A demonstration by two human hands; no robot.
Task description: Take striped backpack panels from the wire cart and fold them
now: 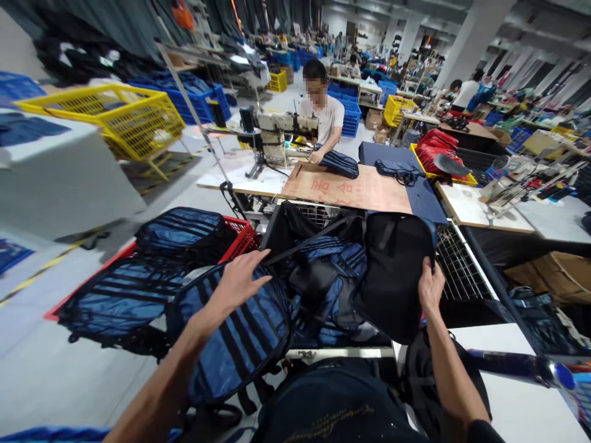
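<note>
My right hand (431, 285) is closed on the right edge of a black backpack piece (392, 271), whose plain side faces me and which has a bit of blue at its top corner. My left hand (241, 280) has its thumb and fingers apart, over a blue backpack (244, 332) with black stripes. A black strap (307, 241) runs from beside the left fingertips toward the black piece; whether the fingers touch it, I cannot tell. Between my hands, more blue and black bag pieces (325, 277) lie heaped in a wire-sided bin (466, 264).
Striped blue bags (124, 292) fill a red crate (237, 237) at left. Across the bin, a co-worker (323, 111) handles a bag piece (339, 163) at a sewing machine (281, 132). A dark blue tube (512, 364) juts over the white table (540, 406) at right.
</note>
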